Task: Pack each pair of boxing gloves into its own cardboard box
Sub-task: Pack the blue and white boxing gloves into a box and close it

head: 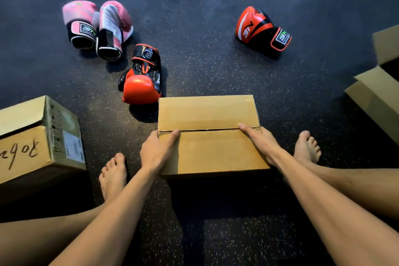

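The middle box [212, 112] is set on the floor [194, 60] between the bare feet, flaps closed, with the seam running across its top. It is clasped at both ends. The left hand [158, 149] is wrapped over the left edge with the thumb laid along the seam, and the right hand [259, 139] is hooked over the right edge likewise. The fingers below those edges are hidden.

The cardboard is judged stiff and light, and the flaps are best lifted at the seam. The pink gloves [97, 28] are seen side by side toward the far left of the floor. One red glove [141, 80] lies just beside the box's far left corner, and the other red glove [261, 29] is well apart at the far right. Soft, bulky padding is expected, so the gloves are best taken by the cuff.

Whether the middle box holds anything cannot be told. A lettered box [32, 136] is cut off at the left and an open box [377, 93] at the right, its inside unseen.
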